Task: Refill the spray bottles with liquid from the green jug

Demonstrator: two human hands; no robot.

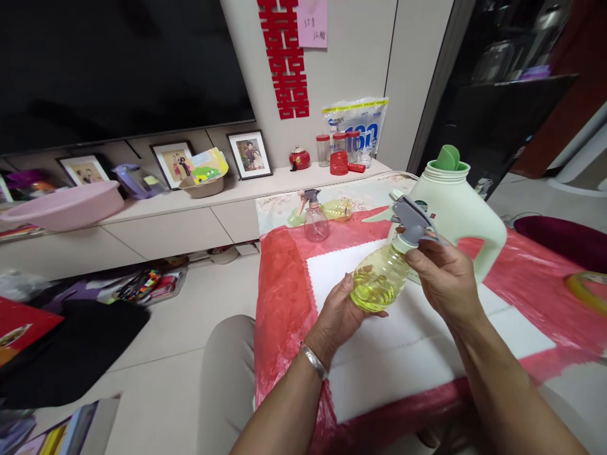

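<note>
1. The left hand (339, 316) grasps the lower body of a clear yellow-tinted plastic spray bottle (385, 268), held tilted above a white mat (403, 373) on a red plastic covering (282, 278).
2. The right hand (446, 278) grips the bottle's neck, its thumb by the pale collar below a grey trigger head (411, 218).
3. Bright yellow-green liquid (372, 296) lies in the bottle's lower part, with room above it. The head is already on the neck; whether the collar is tight, I cannot tell.
4. Just beyond the right hand stands a large pale-green plastic jug (474, 215), a green cup-like piece (448, 158) in its mouth.
5. Farther back, a clear pinkish spray bottle (316, 227) stands upright, its head fitted. Beside it, a yellow-tinted bottle (336, 210) lies on its side.
</note>
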